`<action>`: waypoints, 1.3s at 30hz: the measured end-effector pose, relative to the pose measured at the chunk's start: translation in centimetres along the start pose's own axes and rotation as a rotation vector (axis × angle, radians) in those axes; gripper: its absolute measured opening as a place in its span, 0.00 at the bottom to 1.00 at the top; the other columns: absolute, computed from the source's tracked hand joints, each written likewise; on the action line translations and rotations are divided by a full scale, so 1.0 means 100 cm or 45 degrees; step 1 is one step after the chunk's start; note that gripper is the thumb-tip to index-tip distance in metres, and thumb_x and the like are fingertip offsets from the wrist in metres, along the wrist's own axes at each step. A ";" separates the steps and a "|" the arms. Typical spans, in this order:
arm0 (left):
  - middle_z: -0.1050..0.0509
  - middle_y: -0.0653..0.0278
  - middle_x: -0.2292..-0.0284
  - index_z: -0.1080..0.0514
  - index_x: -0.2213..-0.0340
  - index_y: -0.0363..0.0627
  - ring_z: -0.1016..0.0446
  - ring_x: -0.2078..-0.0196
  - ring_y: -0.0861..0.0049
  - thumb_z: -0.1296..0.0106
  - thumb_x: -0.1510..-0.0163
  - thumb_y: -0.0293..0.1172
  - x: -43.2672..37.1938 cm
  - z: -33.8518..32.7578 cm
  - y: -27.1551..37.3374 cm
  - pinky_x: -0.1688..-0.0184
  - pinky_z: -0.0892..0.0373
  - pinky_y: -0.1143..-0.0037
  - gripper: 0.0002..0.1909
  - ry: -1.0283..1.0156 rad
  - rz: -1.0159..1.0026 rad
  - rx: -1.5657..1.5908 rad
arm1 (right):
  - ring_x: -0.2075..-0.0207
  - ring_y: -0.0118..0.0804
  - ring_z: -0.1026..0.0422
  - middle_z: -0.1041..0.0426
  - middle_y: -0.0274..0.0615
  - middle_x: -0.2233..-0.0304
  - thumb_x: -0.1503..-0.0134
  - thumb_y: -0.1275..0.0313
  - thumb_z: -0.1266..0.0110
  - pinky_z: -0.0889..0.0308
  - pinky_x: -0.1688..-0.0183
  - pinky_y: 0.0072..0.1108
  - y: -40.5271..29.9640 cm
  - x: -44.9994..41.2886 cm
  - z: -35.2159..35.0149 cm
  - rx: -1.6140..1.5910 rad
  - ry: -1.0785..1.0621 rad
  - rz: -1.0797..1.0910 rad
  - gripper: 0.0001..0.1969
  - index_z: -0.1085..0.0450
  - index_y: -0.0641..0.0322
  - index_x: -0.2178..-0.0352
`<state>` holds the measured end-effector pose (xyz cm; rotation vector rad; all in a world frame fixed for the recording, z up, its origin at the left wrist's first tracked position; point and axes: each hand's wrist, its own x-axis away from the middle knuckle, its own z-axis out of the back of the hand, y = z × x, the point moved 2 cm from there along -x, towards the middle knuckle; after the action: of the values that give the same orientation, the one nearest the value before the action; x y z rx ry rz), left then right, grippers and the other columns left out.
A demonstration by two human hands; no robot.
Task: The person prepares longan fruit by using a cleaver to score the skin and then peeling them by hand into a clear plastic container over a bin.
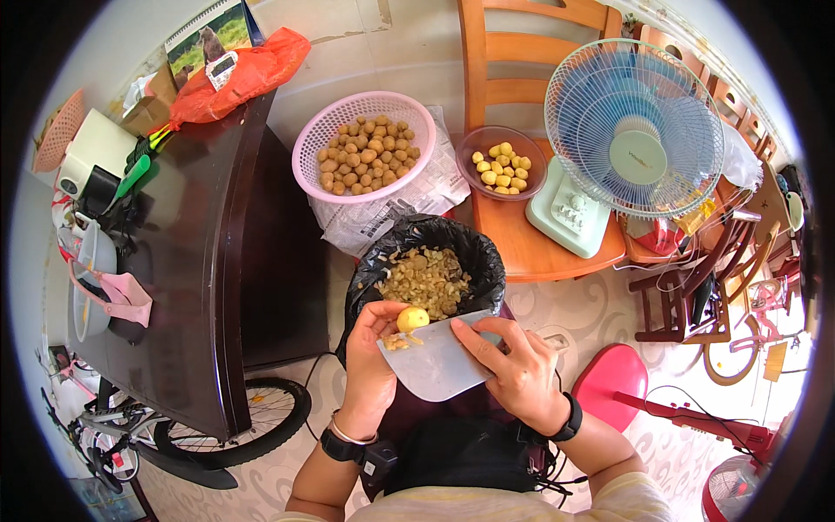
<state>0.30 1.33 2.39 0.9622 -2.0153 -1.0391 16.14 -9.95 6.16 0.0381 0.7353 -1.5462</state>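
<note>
My left hand [370,355] holds a small peeled potato [413,318] between thumb and fingers. In my right hand [517,365] is a wide metal cleaver blade [436,365], its edge against the potato and bits of peel lying on its left corner. Both hands are over the near rim of a bin lined with a black plastic bag [481,251], which holds a heap of peelings [424,280]. Beyond it, a pink plastic colander [427,124] holds many small unpeeled potatoes [367,156]. A translucent bowl [464,153] with peeled potatoes [502,171] stands on a wooden chair [522,254].
An electric fan [636,130] with a pale green base [567,215] stands on the chair at right. Newspaper [430,179] lies under the colander. A dark table [176,261] rises at left, a bicycle wheel [287,417] below it. A red fan [704,424] lies at lower right.
</note>
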 end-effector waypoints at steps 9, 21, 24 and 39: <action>0.28 0.62 0.60 0.35 0.57 0.39 0.27 0.58 0.81 0.39 0.52 0.19 -0.001 0.005 -0.005 0.54 0.30 0.80 0.21 -0.023 0.017 0.079 | 0.74 0.33 0.30 0.31 0.32 0.62 0.68 0.81 0.44 0.32 0.70 0.24 0.008 0.003 0.000 0.020 -0.031 0.013 0.36 0.28 0.49 0.50; 0.28 0.61 0.60 0.34 0.58 0.38 0.27 0.57 0.78 0.41 0.52 0.16 -0.002 0.010 -0.007 0.51 0.31 0.79 0.20 -0.074 0.159 0.071 | 0.72 0.39 0.27 0.30 0.33 0.61 0.62 0.82 0.45 0.30 0.69 0.28 0.029 0.004 -0.006 0.097 -0.078 -0.217 0.31 0.27 0.46 0.53; 0.27 0.60 0.60 0.35 0.57 0.38 0.27 0.57 0.77 0.42 0.51 0.17 -0.006 0.007 -0.004 0.51 0.31 0.79 0.20 -0.034 0.164 0.132 | 0.72 0.39 0.27 0.29 0.33 0.63 0.59 0.81 0.44 0.30 0.70 0.27 0.023 0.000 -0.001 0.017 -0.082 -0.323 0.28 0.26 0.46 0.54; 0.28 0.57 0.57 0.39 0.54 0.39 0.26 0.55 0.74 0.49 0.44 0.25 0.004 0.001 -0.015 0.53 0.28 0.76 0.17 -0.143 0.173 0.372 | 0.78 0.28 0.32 0.29 0.31 0.63 0.62 0.78 0.40 0.34 0.75 0.21 -0.001 0.001 -0.007 0.012 0.086 0.031 0.29 0.25 0.48 0.53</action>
<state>0.49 0.39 1.11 0.9137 -2.3359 -0.7539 15.78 -9.73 5.61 0.1065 0.7782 -1.5309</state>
